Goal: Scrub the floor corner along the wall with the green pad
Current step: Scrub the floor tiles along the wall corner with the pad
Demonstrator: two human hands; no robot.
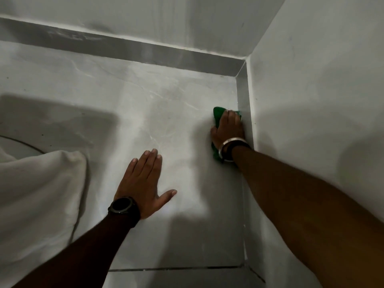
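The floor (145, 104) is pale grey tile with a smooth, faintly glossy face and thin white marble-like veins; a dark grout line (176, 268) crosses it near the bottom. A darker grey skirting (128, 48) runs along the base of the far wall (145, 15), capped by a thin white line, and turns at the corner to follow the right wall (311, 90), which is matt, plain and pale.

The right hand (227, 129) lies palm down on the green pad (217, 117), fingers close together and curled over it, pressing it onto the floor just beside the right-hand skirting, short of the corner. The pad is a bright green, soft-looking piece; its edges show ahead of the fingers and again behind the wrist. A smooth metal bangle (230, 143) and a dark band circle that wrist.

The left hand (143, 183) rests flat on the tile, well apart from the pad, fingers together, thumb spread wide, holding nothing. Its wrist carries a round black watch (122, 205) with a dark, blank face.

At the left lies rumpled white cloth (37, 194), soft and creased. No writing can be read anywhere.
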